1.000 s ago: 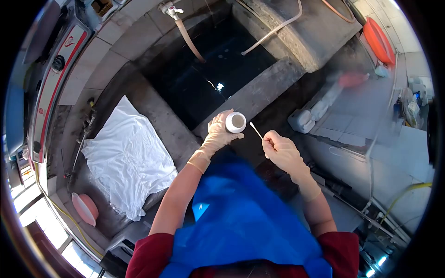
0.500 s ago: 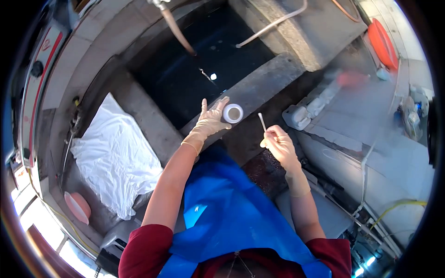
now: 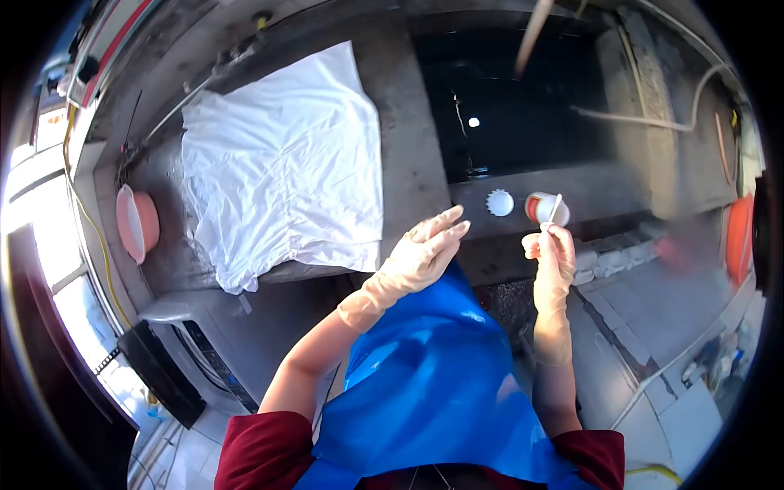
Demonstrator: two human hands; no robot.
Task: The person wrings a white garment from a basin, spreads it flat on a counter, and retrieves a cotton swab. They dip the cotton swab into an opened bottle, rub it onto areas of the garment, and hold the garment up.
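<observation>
Both my hands wear thin pale gloves. My left hand (image 3: 423, 251) hovers in front of the basin ledge with its fingers stretched out, holding nothing. Between the fingertips of my right hand (image 3: 554, 260) is a thin white stick with a slightly broader end (image 3: 558, 201), pointing up across a jar. The small white jar (image 3: 537, 207) with a red label stands uncapped on the ledge, just beyond my right hand; its contents are hard to make out here. To the jar's left lies a white lid with a notched edge (image 3: 499, 202).
A white cloth (image 3: 286, 163) lies spread on the grey counter at left, beside a pink basin (image 3: 137, 224). Behind the ledge is a basin of dark water (image 3: 523, 106) with a pale hose (image 3: 653, 122). A washing machine (image 3: 214, 347) stands below left; an orange basin (image 3: 740, 241) is at right.
My view has turned left, bringing more of the cloth and the washing machine in. My left hand has moved away from the jar; the lid now shows. My right hand still holds the stick, now nearer the jar.
</observation>
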